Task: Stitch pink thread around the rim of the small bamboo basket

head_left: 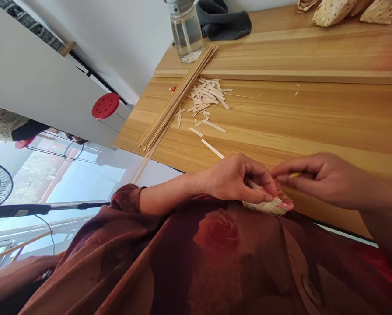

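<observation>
My left hand [230,179] is closed around a small woven bamboo piece [268,207], pale with a pink-red edge. The piece is held against the shirt front at the table's near edge, and the fingers cover much of it. My right hand [323,177] is beside it, slightly blurred, with thumb and fingers pinched together near the piece's far side. A bit of something yellow [295,175] shows between those fingers; the rest of it is hidden. A loose pale strip [212,148] lies just beyond my left hand.
On the wooden table [330,118] lie a bundle of long bamboo strips [178,100] and a heap of short cut pieces [206,94]. A clear water bottle [187,35], dark cloth [227,24] and woven baskets [335,11] stand behind. A red stool [106,105] is off the left end.
</observation>
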Demonstrator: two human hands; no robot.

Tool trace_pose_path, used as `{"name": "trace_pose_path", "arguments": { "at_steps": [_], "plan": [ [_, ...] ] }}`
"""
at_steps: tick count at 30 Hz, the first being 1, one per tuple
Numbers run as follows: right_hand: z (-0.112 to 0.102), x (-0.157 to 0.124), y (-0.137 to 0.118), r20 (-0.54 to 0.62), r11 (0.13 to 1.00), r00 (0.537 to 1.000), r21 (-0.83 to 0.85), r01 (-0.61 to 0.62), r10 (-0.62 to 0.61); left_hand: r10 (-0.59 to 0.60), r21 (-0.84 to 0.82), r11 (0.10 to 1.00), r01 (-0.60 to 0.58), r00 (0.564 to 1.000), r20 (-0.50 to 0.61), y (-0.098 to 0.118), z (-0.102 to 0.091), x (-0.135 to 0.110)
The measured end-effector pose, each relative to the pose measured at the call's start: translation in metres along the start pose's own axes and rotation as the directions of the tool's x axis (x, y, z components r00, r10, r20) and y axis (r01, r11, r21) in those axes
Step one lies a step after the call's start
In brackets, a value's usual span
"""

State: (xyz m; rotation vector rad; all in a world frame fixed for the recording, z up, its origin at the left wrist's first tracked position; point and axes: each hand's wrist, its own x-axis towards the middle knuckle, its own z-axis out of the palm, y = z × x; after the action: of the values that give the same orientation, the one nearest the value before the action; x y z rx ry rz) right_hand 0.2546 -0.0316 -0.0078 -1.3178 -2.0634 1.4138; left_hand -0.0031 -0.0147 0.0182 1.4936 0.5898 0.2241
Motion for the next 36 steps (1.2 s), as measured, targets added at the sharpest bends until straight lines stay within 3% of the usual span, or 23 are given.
{"name": "trace_pose_path", "arguments": {
  "at_steps": [2, 3, 7, 10, 13, 15, 20, 24, 29, 33, 36],
  "plan": [
    [0.003, 0.001, -0.007, 0.329, 0.996, 0.942, 0.068, 0.052, -0.072, 0.002, 0.008, 1.000, -0.002, 1.000, 0.010, -0.001, 0.000, -0.001],
    [0.003, 0.003, -0.008, 0.419, 0.994, 0.903, 0.089, 0.059, -0.091, 0.007, 0.006, 1.000, -0.008, 1.000, 0.008, -0.001, 0.001, -0.001],
    [0.001, 0.009, -0.007, 0.482, 0.983, 0.874, 0.178, -0.039, -0.053, 0.030, -0.037, 0.999, -0.030, 1.000, 0.005, -0.007, 0.003, 0.000],
    [0.003, 0.010, -0.009, 0.406, 0.940, 0.912, 0.330, -0.085, -0.060, 0.043, -0.107, 0.993, -0.041, 0.999, 0.022, -0.010, 0.002, 0.001],
    [0.015, 0.006, -0.013, 0.218, 0.884, 0.976, 0.459, -0.090, -0.014, 0.062, -0.148, 0.987, -0.058, 0.998, 0.021, -0.011, 0.002, 0.002],
    [0.026, 0.003, -0.015, 0.107, 0.853, 0.993, 0.513, -0.099, 0.050, 0.055, -0.143, 0.988, -0.053, 0.998, 0.013, -0.011, 0.002, 0.002],
    [0.046, -0.001, -0.018, -0.057, 0.853, 0.987, 0.512, -0.098, 0.148, 0.016, -0.108, 0.994, -0.017, 1.000, -0.009, -0.013, 0.002, 0.002],
    [0.049, -0.008, -0.025, -0.221, 0.920, 0.969, 0.391, -0.018, 0.113, 0.024, -0.118, 0.993, -0.030, 0.998, -0.052, -0.014, 0.007, -0.004],
    [0.049, -0.019, -0.028, -0.176, 0.958, 0.983, 0.288, -0.006, 0.060, 0.055, -0.157, 0.986, -0.058, 0.998, -0.023, -0.009, 0.007, -0.013],
    [0.049, -0.019, -0.032, -0.130, 0.964, 0.991, 0.265, 0.011, 0.025, 0.023, -0.082, 0.996, -0.023, 1.000, 0.005, -0.003, 0.000, -0.017],
    [0.049, -0.019, -0.036, -0.143, 0.968, 0.990, 0.247, 0.036, 0.000, 0.049, -0.003, 0.999, -0.050, 0.998, -0.036, -0.001, -0.003, -0.018]
  ]
}}
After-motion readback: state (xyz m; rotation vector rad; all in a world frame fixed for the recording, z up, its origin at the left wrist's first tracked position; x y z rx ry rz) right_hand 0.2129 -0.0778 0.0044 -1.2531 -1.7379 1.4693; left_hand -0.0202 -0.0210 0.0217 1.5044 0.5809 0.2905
